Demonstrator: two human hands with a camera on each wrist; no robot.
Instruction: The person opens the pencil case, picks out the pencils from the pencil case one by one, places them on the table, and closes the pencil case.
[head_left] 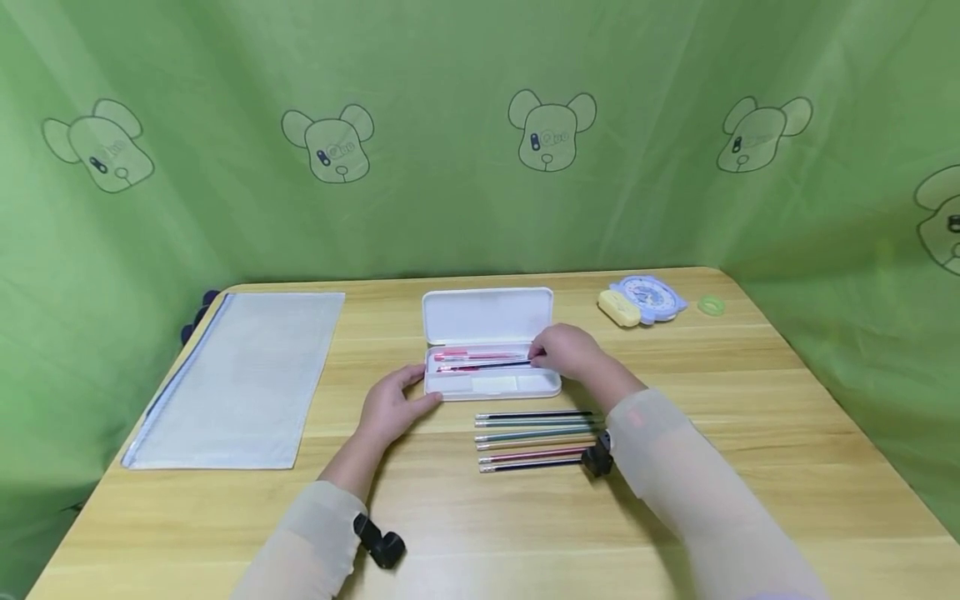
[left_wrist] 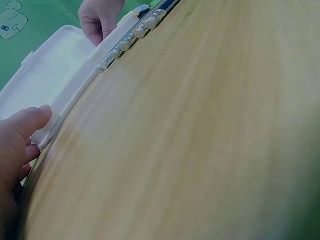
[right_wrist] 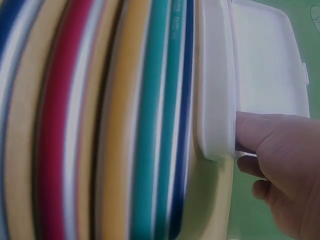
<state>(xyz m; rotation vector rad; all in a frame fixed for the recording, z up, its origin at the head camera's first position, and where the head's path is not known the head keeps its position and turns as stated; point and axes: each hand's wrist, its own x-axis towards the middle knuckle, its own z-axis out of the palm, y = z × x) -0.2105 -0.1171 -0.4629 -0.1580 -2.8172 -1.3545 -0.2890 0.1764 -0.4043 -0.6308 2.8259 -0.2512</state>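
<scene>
A white pencil case (head_left: pixel 491 393) stands with its lid (head_left: pixel 487 317) raised. Inside lie a pink pen (head_left: pixel 472 357) and a slim pen with a red and a dark part (head_left: pixel 480 367). My right hand (head_left: pixel 566 350) reaches in over the right end and pinches the dark end of that slim pen; its fingertips are hidden behind the case wall in the right wrist view. The left hand (head_left: pixel 392 406) grips the case's left front corner, thumb (left_wrist: pixel 37 120) on the rim and fingers round the side. Several striped pencils (head_left: pixel 532 436) lie side by side in front of the case.
A translucent zip pouch (head_left: pixel 240 383) with a blue edge lies at the left. Back right are a yellow eraser-like block (head_left: pixel 619 308), a lilac clock-faced item (head_left: pixel 651 298) and a green ring (head_left: pixel 711 305). Green curtain (head_left: pixel 450 225) surrounds the wooden table (head_left: pixel 450 517).
</scene>
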